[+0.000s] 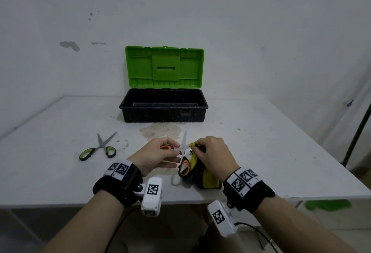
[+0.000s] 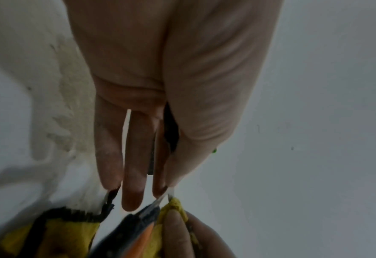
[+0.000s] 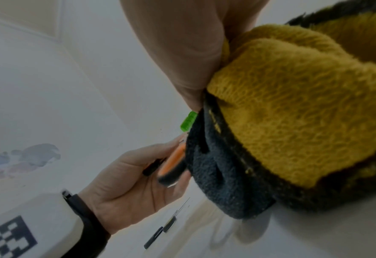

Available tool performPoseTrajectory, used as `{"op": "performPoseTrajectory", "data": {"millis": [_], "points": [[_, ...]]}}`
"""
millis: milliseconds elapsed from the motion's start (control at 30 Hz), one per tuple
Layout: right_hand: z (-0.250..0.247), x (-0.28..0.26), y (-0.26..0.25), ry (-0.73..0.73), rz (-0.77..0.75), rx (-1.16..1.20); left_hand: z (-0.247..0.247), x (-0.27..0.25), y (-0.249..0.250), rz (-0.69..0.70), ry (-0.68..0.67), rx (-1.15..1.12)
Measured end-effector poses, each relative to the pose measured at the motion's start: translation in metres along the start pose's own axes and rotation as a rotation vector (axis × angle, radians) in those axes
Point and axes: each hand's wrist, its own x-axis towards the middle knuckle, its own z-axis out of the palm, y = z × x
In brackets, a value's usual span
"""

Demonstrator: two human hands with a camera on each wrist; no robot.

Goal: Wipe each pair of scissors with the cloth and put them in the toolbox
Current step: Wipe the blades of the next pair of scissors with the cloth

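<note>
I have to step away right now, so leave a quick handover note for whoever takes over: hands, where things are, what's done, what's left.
Left hand: holds the orange-handled scissors by one handle, blades open, just above the table.
Right hand: pinches the yellow and black cloth against a blade near the pivot; the rest of the cloth lies on the table.
Green-handled scissors: lying open on the table to the left, untouched.
Toolbox: at the back, lid up; no scissors visible inside.
Done: wiping of the first pair is under way.
Left: finish wiping it, box it, then wipe and box the green pair.
</note>
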Motion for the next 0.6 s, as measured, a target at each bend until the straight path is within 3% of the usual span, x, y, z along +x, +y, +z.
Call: {"op": "performPoseTrajectory", "data": {"millis": [233,467,600], "points": [[0.0018,-0.0017,-0.003,-0.009,-0.029,0.015,0.0024,-0.003,-0.0017,-0.061,-0.128,-0.308],[0.0039,-0.0034,-0.0025,-0.034,-0.052,0.027,0.0024,0.001,-0.0065,0.044,-0.123,-0.109],[0.0035,-0.0031,-0.0038,-0.023,-0.053,0.035,0.0077,0.0052,-0.0093,0.115,-0.025,-0.088]]}}
